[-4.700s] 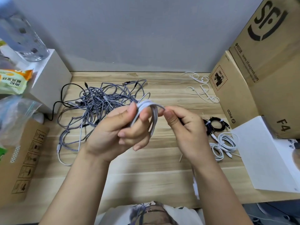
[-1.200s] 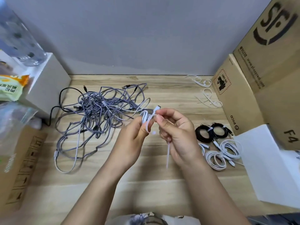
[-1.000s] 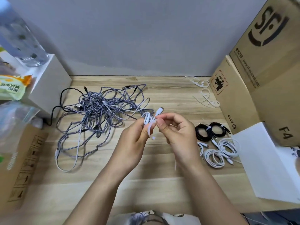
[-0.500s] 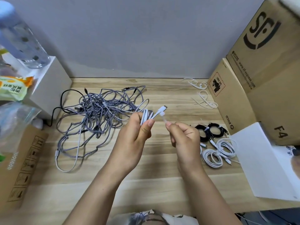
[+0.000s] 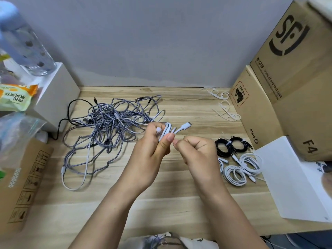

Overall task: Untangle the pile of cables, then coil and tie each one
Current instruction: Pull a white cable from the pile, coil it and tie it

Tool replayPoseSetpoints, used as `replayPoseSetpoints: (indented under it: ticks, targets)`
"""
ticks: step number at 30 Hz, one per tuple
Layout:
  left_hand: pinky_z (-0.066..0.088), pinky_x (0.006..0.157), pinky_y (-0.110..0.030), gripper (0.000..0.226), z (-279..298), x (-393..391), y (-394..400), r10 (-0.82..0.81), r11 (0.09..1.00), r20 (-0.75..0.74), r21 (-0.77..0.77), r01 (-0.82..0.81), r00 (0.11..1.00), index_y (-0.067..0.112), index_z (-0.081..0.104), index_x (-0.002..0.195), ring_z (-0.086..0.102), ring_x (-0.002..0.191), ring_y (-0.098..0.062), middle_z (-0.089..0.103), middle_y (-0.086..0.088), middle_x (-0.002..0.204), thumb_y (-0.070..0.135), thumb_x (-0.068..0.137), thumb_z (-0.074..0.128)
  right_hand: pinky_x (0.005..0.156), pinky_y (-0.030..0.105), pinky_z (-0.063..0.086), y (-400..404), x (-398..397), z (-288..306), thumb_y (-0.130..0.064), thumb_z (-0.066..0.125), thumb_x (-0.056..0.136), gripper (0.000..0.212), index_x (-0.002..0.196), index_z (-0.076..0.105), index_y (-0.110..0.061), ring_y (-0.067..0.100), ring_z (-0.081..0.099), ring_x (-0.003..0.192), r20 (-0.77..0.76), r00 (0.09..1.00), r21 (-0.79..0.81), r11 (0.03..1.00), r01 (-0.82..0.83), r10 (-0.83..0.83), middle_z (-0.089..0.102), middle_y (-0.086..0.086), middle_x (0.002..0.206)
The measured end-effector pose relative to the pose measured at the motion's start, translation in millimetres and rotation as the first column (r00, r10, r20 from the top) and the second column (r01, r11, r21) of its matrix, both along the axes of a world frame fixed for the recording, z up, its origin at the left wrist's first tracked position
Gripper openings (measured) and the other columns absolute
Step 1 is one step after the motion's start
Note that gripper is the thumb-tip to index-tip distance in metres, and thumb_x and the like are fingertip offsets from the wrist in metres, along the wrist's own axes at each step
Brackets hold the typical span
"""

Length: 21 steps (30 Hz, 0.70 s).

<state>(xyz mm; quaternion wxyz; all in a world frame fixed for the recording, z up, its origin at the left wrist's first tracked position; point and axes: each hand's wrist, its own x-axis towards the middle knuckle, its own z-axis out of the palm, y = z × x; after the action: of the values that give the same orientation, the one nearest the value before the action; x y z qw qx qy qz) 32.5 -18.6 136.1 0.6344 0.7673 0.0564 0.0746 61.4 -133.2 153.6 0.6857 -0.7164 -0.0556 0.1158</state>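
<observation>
My left hand grips a coiled white cable above the middle of the wooden table; one plug end sticks out to the right. My right hand is curled just right of the coil, its fingertips at my left thumb; whether they pinch a tie is hidden. A tangled pile of grey braided cables lies on the left half of the table. Tied black coils and tied white coils lie to the right.
Loose white ties lie at the back right beside stacked cardboard boxes. A white box sits at the right front. At left stand a white box with a bottle, a snack bag and a cardboard carton.
The coil was wide and held in both hands; now it is pressed flat in my left hand. My right hand has come back in against my left thumb after drawing away.
</observation>
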Motion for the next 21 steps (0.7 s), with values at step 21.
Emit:
replayPoseSetpoints:
  ticks: [21]
  targets:
    - [0.041, 0.051, -0.032, 0.034, -1.1, 6.1, 14.3, -0.006, 0.996, -0.026, -0.092, 0.004, 1.000, 0.026, 0.053, 0.061, 0.042, 0.049, -0.018, 0.045, 0.007, 0.051, 0.044, 0.089, 0.045, 0.064, 0.019, 0.044, -14.6, -5.2, 12.3, -0.052, 0.062, 0.080, 0.032, 0.087, 0.071, -0.021, 0.008, 0.053, 0.065, 0.110, 0.936, 0.347, 0.869, -0.353, 0.336, 0.060, -0.009, 0.071]
